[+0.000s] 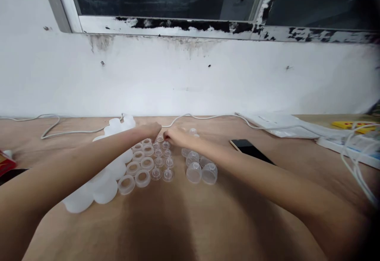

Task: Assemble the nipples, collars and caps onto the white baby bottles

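Note:
My left hand [153, 130] reaches to the far end of the rows of clear silicone nipples [158, 162], its fingers bent down and closed. Just right of it, my right hand [175, 136] is curled with fingers pressed together above the same rows. What either hand pinches is hidden or too small to make out. A clear nipple [160, 138] shows between the hands. Translucent screw rings [143, 178] lie in two rows left of the nipples. White bottles [105, 189] lie farther left, partly behind my left forearm. Clear dome caps [194, 172] stand right of the nipples, some behind my right forearm.
A black phone [255, 151] lies right of the caps. White cables [204, 117] run along the wall. A white plastic bag [279, 124], a power strip [350, 148] and a yellow item [353, 126] are at right. A red box [6, 162] sits at the left edge.

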A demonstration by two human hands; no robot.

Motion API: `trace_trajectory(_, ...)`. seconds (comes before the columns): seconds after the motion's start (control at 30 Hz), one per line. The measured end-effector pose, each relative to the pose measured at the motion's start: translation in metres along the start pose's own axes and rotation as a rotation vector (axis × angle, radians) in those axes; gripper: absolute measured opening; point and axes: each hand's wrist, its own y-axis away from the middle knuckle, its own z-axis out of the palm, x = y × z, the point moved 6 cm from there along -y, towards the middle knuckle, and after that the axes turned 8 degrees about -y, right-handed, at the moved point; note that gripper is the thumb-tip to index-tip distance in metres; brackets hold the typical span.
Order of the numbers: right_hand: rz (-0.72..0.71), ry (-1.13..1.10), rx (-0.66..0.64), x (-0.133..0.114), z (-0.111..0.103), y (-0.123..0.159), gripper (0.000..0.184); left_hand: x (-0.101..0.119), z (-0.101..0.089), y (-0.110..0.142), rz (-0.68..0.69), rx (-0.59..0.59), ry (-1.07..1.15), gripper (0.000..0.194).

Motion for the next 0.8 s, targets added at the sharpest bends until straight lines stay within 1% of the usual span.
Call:
trace_trajectory(0.07, 0.028, 0.033, 0.01, 0.002, -0.003, 0.006, 0.024, 0.002, -0.002, 0.006, 0.033, 0.062, -0.03, 0.044)
trace_trajectory(0.2, 0.063, 0.092, 0.033, 0.005, -0.007, 0.017, 0.025, 0.006, -0.001, 0.009, 0.103, 0.097, -0.058, 0.023)
trace_trajectory(0.27, 0.081, 0.114, 0.038, 0.006, -0.007, 0.021, 0.025, 0.007, -0.002, 0.005, 0.121, 0.123, -0.064, 0.019)
trace_trajectory(0.37, 0.105, 0.133, 0.043, 0.008, -0.007, 0.023, 0.026, 0.011, -0.004, -0.001, 0.141, 0.175, -0.06, 0.019)
trace_trajectory(0.53, 0.119, 0.142, 0.041, 0.013, -0.008, 0.023, 0.025, 0.02, -0.008, -0.003, 0.141, 0.213, -0.068, 0.021)
trace_trajectory(0.6, 0.12, 0.144, 0.046, 0.013, -0.009, 0.025, 0.025, 0.02, -0.012, 0.001, 0.118, 0.214, -0.076, 0.027)
trace_trajectory(0.67, 0.117, 0.14, 0.081, 0.01, -0.012, 0.027, 0.028, 0.016, -0.017, 0.008, 0.087, 0.196, -0.082, 0.037)
trace_trajectory(0.73, 0.096, 0.113, 0.113, 0.002, -0.014, 0.03, 0.028, 0.011, -0.019, 0.017, 0.068, 0.15, -0.084, 0.042)
trace_trajectory(0.8, 0.049, 0.061, 0.1, -0.008, -0.013, 0.032, 0.027, 0.011, -0.016, 0.026, 0.085, 0.085, -0.073, 0.041)
